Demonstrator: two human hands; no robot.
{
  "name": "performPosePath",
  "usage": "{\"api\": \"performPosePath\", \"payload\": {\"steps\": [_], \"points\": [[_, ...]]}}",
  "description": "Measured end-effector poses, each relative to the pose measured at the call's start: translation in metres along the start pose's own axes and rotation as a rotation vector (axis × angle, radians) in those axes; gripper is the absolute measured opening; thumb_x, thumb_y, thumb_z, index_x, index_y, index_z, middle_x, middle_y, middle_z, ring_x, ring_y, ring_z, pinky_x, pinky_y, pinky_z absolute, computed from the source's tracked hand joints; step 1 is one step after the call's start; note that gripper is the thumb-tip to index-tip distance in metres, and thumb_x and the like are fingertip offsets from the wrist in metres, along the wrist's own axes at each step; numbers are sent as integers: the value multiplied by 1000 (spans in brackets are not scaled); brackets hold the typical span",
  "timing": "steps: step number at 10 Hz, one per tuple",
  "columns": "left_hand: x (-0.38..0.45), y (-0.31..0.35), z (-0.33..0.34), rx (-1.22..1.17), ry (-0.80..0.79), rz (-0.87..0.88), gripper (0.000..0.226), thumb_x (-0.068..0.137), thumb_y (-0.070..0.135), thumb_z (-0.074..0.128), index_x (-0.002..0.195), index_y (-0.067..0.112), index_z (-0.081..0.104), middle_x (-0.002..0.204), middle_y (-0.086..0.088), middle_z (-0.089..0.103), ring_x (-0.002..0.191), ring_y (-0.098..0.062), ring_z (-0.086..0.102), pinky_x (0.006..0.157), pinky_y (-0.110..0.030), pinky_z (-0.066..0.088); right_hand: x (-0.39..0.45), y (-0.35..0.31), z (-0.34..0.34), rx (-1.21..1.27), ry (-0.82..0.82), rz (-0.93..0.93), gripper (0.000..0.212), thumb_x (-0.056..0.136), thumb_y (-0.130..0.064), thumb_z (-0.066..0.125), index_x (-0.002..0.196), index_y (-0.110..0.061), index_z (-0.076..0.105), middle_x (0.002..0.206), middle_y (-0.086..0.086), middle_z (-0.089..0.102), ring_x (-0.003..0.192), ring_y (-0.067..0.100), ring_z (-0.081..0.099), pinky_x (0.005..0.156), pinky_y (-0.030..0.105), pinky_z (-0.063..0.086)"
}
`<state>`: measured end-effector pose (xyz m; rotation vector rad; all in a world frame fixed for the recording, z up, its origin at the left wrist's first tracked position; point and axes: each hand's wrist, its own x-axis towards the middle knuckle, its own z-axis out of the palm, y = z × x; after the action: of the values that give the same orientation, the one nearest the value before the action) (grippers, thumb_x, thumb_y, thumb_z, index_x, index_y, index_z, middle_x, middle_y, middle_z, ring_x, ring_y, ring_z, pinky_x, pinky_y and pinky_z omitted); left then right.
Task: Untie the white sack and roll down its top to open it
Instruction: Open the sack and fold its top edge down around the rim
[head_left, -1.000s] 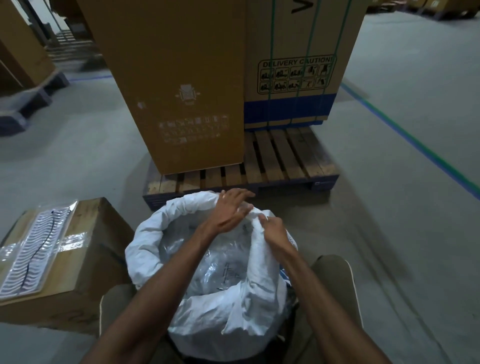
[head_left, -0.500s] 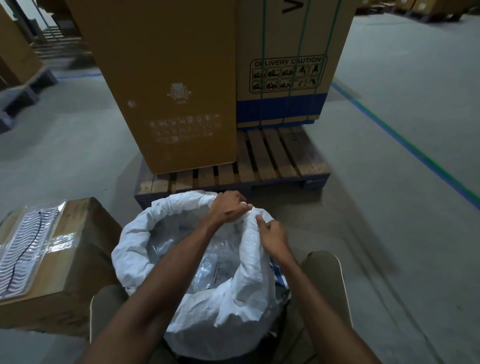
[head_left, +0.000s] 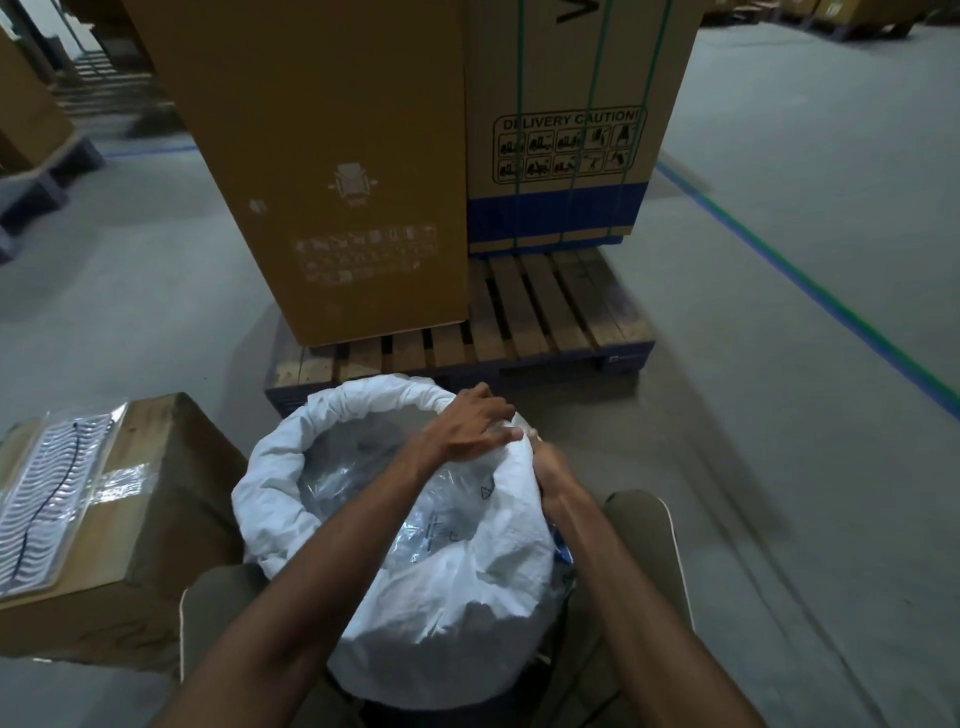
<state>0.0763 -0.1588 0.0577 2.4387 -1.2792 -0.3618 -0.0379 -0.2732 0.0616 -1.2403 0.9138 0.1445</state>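
The white sack (head_left: 291, 467) stands open between my knees, its top rolled into a thick rim along the left and far side. Clear plastic packets (head_left: 431, 525) show inside it. My left hand (head_left: 467, 426) reaches across the mouth and grips the rim at the far right. Just below it my right hand (head_left: 553, 467) grips the same stretch of rim from outside, where the cloth still stands higher and unrolled. No tie is visible.
A cardboard box (head_left: 150, 519) with a clear packet on top stands at my left. A wooden pallet (head_left: 545, 322) with two tall cartons (head_left: 332, 156) stands right behind the sack. Grey floor with a green and blue line (head_left: 831, 306) lies to the right.
My left hand's fingers closed on the far right rim, and both hands pressed that part of the sack top downward. The view shifted slightly.
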Motion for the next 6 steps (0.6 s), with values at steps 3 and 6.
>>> {"api": "performPosePath", "payload": {"steps": [3,6], "points": [[22,11,10,130,126,-165,48,96,60,47,93,20,73,95,0,67,102,-19,49,90,-41,38,-10,26,-7,-277,265,-187,59,100,-54,52,131,-5,64,127,17,68,118,33,63,103,44,51],[-106,43,15,-454,-6,-242,98,55,78,82,138,41,44,125,13,59,107,-3,60,91,-29,54,7,9,-6,362,31,19,42,109,-10,31,147,5,41,151,29,45,95,28,57,54,25,56]]}}
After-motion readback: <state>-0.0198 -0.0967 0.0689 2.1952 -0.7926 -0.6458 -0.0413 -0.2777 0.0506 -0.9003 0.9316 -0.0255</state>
